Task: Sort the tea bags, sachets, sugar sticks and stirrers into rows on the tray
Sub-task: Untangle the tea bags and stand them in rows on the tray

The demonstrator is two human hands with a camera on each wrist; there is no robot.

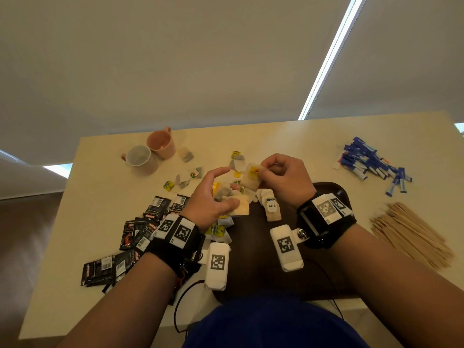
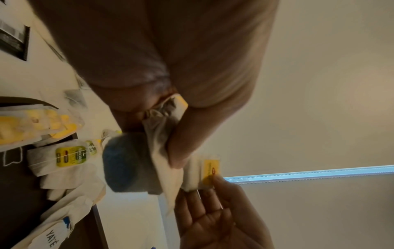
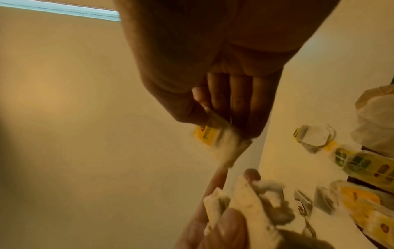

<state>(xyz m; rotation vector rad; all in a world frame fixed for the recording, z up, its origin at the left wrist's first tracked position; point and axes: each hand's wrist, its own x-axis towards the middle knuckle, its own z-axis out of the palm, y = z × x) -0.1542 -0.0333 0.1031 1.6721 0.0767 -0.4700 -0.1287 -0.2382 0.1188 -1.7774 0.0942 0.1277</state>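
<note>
Head view: right hand (image 1: 283, 182) pinches a tea bag (image 1: 252, 177).

Wooden stirrers (image 1: 411, 237), glossy black sachets (image 1: 140, 232), matt paper tea bags (image 1: 272, 209).

The tray (image 1: 324, 194) lies mostly hidden under both wrists, and the sachets' (image 1: 140, 229) print is too small to read.
</note>
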